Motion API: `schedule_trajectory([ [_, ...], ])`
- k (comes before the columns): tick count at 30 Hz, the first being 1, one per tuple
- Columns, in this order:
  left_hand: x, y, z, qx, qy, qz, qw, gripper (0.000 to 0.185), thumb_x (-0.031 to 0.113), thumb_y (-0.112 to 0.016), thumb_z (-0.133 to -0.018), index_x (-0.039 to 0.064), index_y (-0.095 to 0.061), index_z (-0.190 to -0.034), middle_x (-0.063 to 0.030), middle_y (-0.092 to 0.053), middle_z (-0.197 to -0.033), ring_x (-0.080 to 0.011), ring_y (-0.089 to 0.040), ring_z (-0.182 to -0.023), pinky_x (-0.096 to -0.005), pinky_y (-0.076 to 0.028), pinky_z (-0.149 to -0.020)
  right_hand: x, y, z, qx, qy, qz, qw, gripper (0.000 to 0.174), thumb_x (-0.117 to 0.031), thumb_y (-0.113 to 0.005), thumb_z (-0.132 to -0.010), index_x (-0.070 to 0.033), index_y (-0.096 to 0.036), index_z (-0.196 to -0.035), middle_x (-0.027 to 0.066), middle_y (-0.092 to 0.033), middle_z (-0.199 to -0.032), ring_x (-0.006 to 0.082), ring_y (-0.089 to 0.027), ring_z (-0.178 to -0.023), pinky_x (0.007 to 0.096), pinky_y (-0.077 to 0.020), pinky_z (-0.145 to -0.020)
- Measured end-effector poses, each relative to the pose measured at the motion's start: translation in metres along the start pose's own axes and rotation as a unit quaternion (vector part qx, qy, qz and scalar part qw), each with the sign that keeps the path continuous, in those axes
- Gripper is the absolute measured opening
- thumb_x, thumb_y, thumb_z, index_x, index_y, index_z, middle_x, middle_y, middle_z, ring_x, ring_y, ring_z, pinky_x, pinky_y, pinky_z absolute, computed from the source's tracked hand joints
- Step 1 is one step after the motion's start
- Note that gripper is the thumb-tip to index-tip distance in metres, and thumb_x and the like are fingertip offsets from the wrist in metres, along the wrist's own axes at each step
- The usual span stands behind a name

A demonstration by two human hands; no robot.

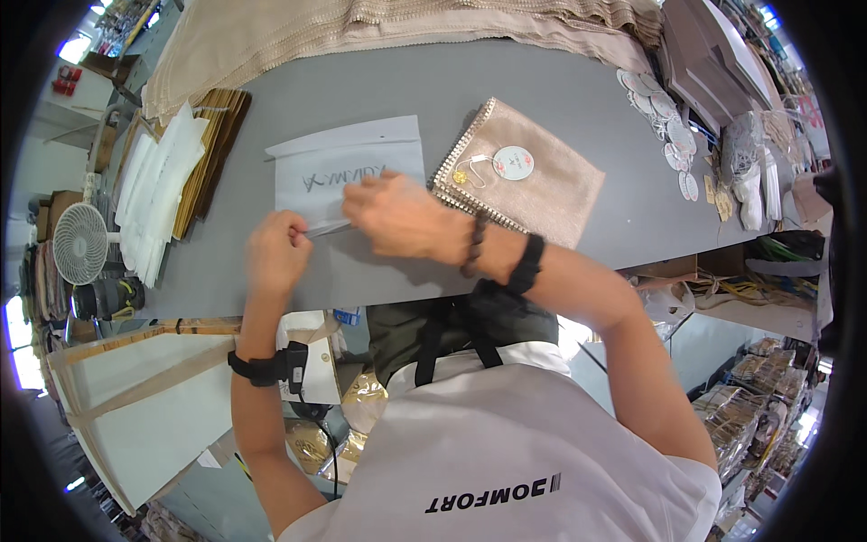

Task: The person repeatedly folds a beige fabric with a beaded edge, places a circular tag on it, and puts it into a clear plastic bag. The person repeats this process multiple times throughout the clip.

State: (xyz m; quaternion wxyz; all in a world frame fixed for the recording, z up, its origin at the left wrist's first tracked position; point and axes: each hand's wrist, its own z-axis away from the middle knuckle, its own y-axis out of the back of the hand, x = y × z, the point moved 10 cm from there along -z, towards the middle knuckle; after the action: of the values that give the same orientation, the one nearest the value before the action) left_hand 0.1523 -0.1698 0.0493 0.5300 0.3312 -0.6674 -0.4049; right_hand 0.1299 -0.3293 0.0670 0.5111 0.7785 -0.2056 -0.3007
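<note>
A white paper or plastic sleeve bearing writing (345, 149) lies on the grey table (325, 88). My left hand (278, 251) is at its near left corner, fingers curled in a pinch on the edge. Blurred by motion, my right hand (399, 213) is over the sleeve's near right part and hides it; whether the fingers grip anything cannot be told. To the right lies a folded beige fabric piece with a toothed trim (555, 169). On top of it rest a round hang tag (513, 163), its string and a small yellow item (460, 177).
Stacked beige fabric (305, 40) lines the far edge. White sheets (156, 190) and brown envelopes or cards (217, 156) are at left, beside a small white fan (81, 244). Several hang tags (677, 135) and white string bundles (748, 176) lie at right.
</note>
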Motion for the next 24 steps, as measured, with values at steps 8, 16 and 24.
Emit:
schedule_trajectory([
  [8, -0.017, 0.017, 0.022, 0.065, 0.012, -0.086, 0.994, 0.008, 0.004, -0.068, -0.08, 0.005, -0.066, -0.088, -0.0117, -0.067, -0.082, -0.0323, -0.066, -0.072, -0.044, -0.053, -0.065, 0.084, 0.109, 0.081, 0.01, 0.091, 0.06, 0.994, 0.019, -0.019, -0.069, -0.093, -0.008, -0.069, -0.109, 0.009, -0.069, -0.12, 0.0296, -0.066, -0.112, 0.0441, -0.051, -0.104],
  [16, 0.125, -0.052, 0.025, 0.026, -0.055, 0.085, 0.994, 0.063, 0.001, -0.065, -0.086, 0.017, -0.059, -0.147, -0.0174, -0.073, -0.088, -0.0368, -0.069, -0.068, -0.0463, -0.056, -0.064, 0.132, 0.046, 0.096, -0.041, 0.033, 0.042, 0.998, 0.057, -0.046, -0.039, -0.112, -0.011, -0.049, -0.156, 0.016, -0.048, -0.16, 0.0349, -0.041, -0.15, 0.0492, -0.0249, -0.13],
  [24, 0.195, -0.089, 0.039, -0.083, -0.181, 0.023, 0.98, 0.067, 0.002, -0.064, -0.083, 0.025, -0.063, -0.147, -0.0124, -0.057, -0.072, -0.0355, -0.062, -0.059, -0.0479, -0.054, -0.058, 0.111, 0.063, 0.128, 0.0, -0.088, 0.033, 0.996, 0.093, -0.075, -0.053, -0.095, -0.005, -0.045, -0.156, 0.0245, -0.045, -0.158, 0.0425, -0.038, -0.15, 0.0596, -0.0219, -0.127],
])
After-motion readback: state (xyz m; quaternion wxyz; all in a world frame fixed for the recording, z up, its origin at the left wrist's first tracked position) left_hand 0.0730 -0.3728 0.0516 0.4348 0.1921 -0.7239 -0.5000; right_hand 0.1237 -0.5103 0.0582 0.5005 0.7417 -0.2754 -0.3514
